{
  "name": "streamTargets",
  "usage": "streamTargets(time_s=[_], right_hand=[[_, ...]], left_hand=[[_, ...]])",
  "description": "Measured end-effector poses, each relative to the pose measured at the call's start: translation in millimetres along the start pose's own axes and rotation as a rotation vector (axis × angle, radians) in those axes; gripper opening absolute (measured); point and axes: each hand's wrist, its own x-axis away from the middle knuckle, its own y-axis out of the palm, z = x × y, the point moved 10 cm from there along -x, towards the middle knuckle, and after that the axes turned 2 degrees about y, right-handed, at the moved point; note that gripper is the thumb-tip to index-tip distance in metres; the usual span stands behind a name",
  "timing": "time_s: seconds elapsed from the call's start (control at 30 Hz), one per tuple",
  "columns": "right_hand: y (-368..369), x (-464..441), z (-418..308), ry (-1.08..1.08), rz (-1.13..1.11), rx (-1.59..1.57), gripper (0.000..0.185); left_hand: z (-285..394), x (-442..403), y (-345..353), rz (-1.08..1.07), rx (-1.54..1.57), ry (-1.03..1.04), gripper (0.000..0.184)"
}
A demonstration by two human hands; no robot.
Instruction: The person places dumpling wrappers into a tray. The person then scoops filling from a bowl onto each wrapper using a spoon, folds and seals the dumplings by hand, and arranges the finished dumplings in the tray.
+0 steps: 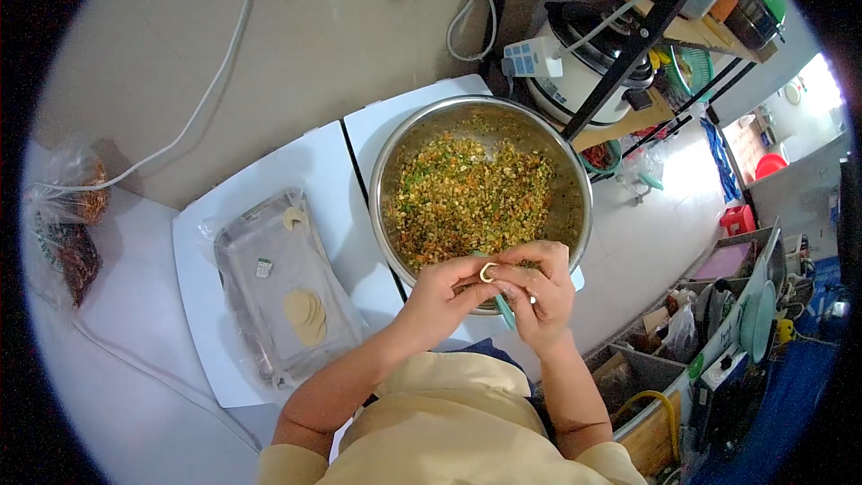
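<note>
A small piece of pale dough [488, 272], curved at its edge, is pinched between both hands over the near rim of a large steel bowl [378, 207]. My left hand [438, 295] holds it from the left. From the right, my right hand [541, 295] grips it with bent fingers. A green utensil handle [505, 310] shows between the hands; its other end is hidden. Chopped filling [476, 193] of yellow, green and orange bits lies in the bowl. To the left, a plastic-covered tray [260, 323] carries stacked round wrappers [305, 316] and a folded dumpling [294, 217].
The bowl and tray stand on a white folding table [202, 269]. A rack [620, 63] with a cooker [584, 81] rises at the back right. Bags [72, 242] lie at the far left. Crates of goods [646, 341] stand on the right.
</note>
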Motion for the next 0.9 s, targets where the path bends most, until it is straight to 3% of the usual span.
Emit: streamTargets(time_s=[0.13, 0.2, 0.27, 0.47, 0.63, 0.9], right_hand=[[2.1, 1.3, -9.2, -0.051, -0.051, 0.045, 0.02], [5.6, 3.7, -12.8, -0.038, -0.063, 0.069, 0.02], [-6.4, 8.3, 8.2, 0.199, 0.155, -0.144, 0.022], [1.6, 11.4, 12.2, 0.136, 0.124, -0.242, 0.014], [-1.3, 9.1, 8.3, 0.123, 0.139, -0.178, 0.011], [6.0, 6.9, 10.8, 0.115, 0.027, -0.225, 0.009]], left_hand=[[6.7, 3.8, -1.6, 0.019, -0.157, 0.021, 0.025], [2.1, 4.9, -0.7, 0.054, -0.037, 0.028, 0.025], [0.3, 7.6, -2.3, 0.093, 0.085, 0.034, 0.025], [2.1, 11.5, -4.9, 0.137, -0.059, 0.131, 0.025], [-7.7, 12.8, 5.6, 0.058, 0.098, -0.01, 0.023], [5.6, 12.1, 7.5, 0.037, 0.175, 0.02, 0.017]])
